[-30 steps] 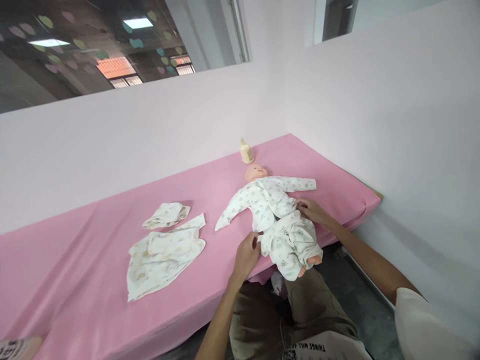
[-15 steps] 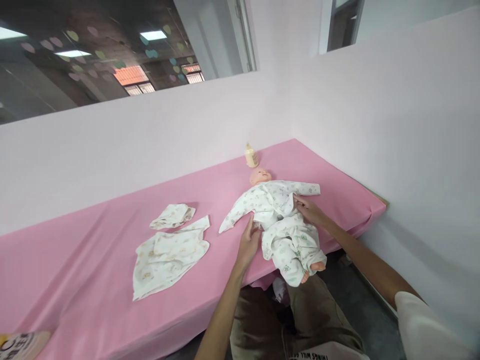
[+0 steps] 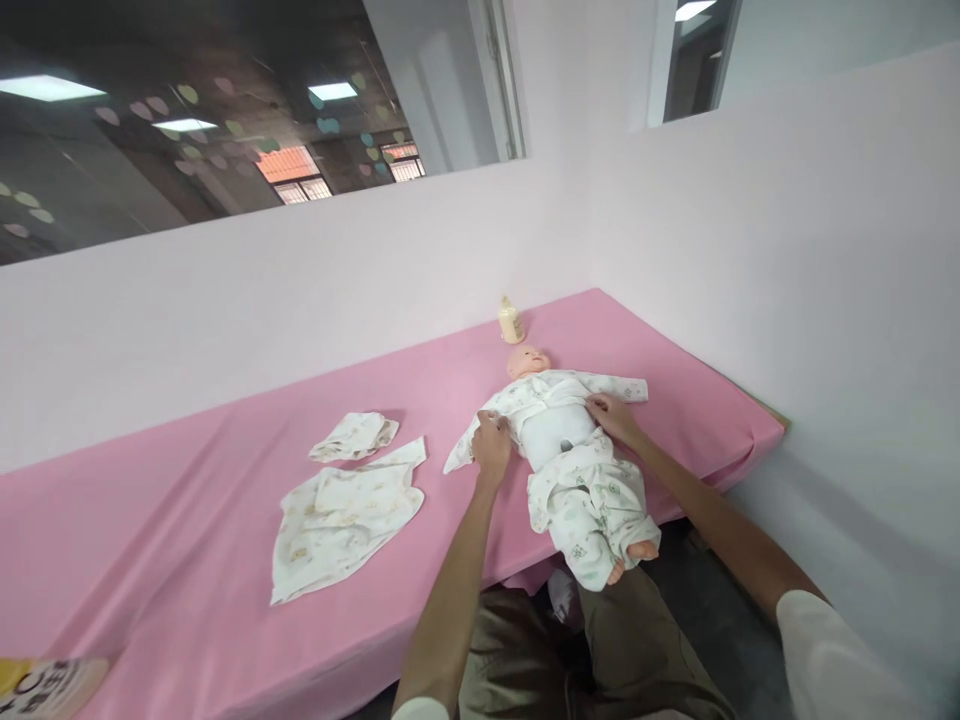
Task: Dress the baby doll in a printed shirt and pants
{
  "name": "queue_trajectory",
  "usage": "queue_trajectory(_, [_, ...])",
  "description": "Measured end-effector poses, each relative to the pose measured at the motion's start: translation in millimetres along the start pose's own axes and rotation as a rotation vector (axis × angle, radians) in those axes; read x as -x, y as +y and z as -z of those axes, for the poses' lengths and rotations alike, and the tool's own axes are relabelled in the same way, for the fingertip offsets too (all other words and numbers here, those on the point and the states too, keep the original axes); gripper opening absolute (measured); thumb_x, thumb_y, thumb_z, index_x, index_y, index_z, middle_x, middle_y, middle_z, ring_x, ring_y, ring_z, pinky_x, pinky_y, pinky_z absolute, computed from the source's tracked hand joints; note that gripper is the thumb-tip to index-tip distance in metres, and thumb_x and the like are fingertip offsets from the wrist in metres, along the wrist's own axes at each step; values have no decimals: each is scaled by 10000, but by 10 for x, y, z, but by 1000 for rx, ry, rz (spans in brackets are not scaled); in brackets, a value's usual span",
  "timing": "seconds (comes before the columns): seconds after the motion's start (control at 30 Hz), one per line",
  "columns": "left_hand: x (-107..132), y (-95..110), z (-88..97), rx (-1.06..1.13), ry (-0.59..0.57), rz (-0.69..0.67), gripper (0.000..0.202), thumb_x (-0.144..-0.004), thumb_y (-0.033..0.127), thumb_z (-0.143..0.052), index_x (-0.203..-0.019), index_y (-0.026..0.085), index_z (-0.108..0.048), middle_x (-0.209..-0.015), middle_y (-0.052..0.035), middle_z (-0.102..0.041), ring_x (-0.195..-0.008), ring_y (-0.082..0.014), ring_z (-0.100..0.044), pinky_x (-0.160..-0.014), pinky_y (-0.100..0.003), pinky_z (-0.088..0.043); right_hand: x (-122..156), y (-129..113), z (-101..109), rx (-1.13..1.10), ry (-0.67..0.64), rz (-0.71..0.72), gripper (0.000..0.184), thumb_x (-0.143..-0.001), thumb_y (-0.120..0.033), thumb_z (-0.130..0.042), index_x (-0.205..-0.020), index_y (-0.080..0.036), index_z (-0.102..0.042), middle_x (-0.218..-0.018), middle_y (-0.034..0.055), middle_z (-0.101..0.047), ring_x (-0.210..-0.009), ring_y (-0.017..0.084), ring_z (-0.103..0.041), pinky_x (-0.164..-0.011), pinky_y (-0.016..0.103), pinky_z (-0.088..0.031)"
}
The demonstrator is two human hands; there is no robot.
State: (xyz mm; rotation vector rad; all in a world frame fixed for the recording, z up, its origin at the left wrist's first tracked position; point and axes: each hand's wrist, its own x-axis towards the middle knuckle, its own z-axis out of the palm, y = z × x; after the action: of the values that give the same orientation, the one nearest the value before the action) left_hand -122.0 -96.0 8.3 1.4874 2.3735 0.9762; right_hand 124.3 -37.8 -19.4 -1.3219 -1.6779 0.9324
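Note:
A baby doll (image 3: 527, 361) lies on its back on the pink table (image 3: 187, 560), its feet hanging over the front edge. It wears a white printed top (image 3: 559, 395) and matching trousers (image 3: 592, 495). The top is pushed up toward the chest and the doll's white belly (image 3: 559, 440) shows. My left hand (image 3: 491, 447) is closed on the hem of the top at the doll's side. On the other side, my right hand (image 3: 611, 415) pinches the same hem.
A second white printed garment (image 3: 345, 510) lies flat to the left of the doll, with a small folded piece (image 3: 356, 435) behind it. A cream bottle (image 3: 511, 321) stands by the wall behind the doll's head. Pink walls enclose the table at back and right.
Both hands have moved up from the doll's waist toward its chest, drawing the top's hem up and baring the belly. The camera has tilted slightly.

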Motion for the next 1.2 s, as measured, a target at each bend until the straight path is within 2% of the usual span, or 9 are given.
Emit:
queue_trajectory(0.1, [258,-67,-27,82,-43,-35,109,-897,286,-428,-957,221,-491,-709,-17,-626,-671,-214,-588,-607,-293,-379,157,110,105,-47,-52,9,291,-837,-412,-542,-895,-170,-693,-930,78,-705,-857,215,-622,-776,318,-464])
queue_trajectory(0.2, [468,-135,-31,210,-152,-116,119,-893,305,-427,-889,221,-511,-819,-25,-663,-726,-191,-601,-645,-289,-420,217,169,206,-68,-158,-28,281,-792,-419,-586,-831,-157,-682,-822,50,-689,-769,195,-600,-699,292,-444])
queue_trajectory(0.37, [452,-172,-23,266,-419,-122,186,-831,258,-516,-990,203,-592,-1019,-67,-696,-857,-205,-632,-712,-295,-467,69,98,200,-71,-310,-64,165,-731,-299,-603,-711,-149,-669,-723,44,-677,-697,181,-570,-610,268,-408])
queue_trajectory(0.53, [376,-210,-94,-151,-328,-224,174,-837,128,-463,-958,182,-575,-956,-106,-679,-841,-242,-619,-687,-317,-419,-94,9,146,18,-387,-68,106,-663,-198,-551,-566,-171,-585,-608,15,-615,-597,154,-524,-562,263,-381])
queue_trajectory(0.7, [363,-236,-212,-424,-254,-285,270,-839,47,-407,-1038,155,-553,-971,-159,-652,-905,-277,-620,-723,-339,-427,-173,39,144,7,-439,-72,102,-673,-221,-527,-586,-184,-566,-552,10,-587,-546,154,-509,-513,265,-387])
queue_trajectory(0.8, [310,-216,-256,-454,-227,-314,336,-822,12,-387,-1080,135,-564,-1024,-196,-641,-961,-304,-613,-770,-362,-446,-210,73,98,42,-385,-38,125,-696,-218,-513,-576,-187,-524,-563,10,-574,-552,149,-492,-525,267,-373])
queue_trajectory(0.9, [260,-199,-286,-445,-191,-303,353,-827,18,-377,-1104,114,-573,-1056,-231,-627,-1012,-340,-597,-814,-400,-456,-237,110,-1,110,-245,2,125,-746,-217,-487,-627,-190,-512,-657,17,-596,-621,159,-511,-587,277,-374])
queue_trajectory(1.07, [267,-198,-304,-472,-186,-268,303,-826,31,-396,-1027,119,-604,-1008,-222,-643,-986,-329,-617,-793,-385,-462,-222,174,-171,252,-39,29,121,-797,-199,-468,-692,-207,-529,-756,53,-628,-752,208,-537,-690,306,-360])
queue_trajectory(1.2, [272,-213,-247,-244,-175,-153,217,-844,90,-421,-940,137,-609,-947,-188,-667,-945,-314,-636,-782,-397,-463,-149,186,-180,285,-4,46,142,-815,-219,-482,-697,-212,-560,-756,63,-652,-752,208,-544,-692,300,-367])
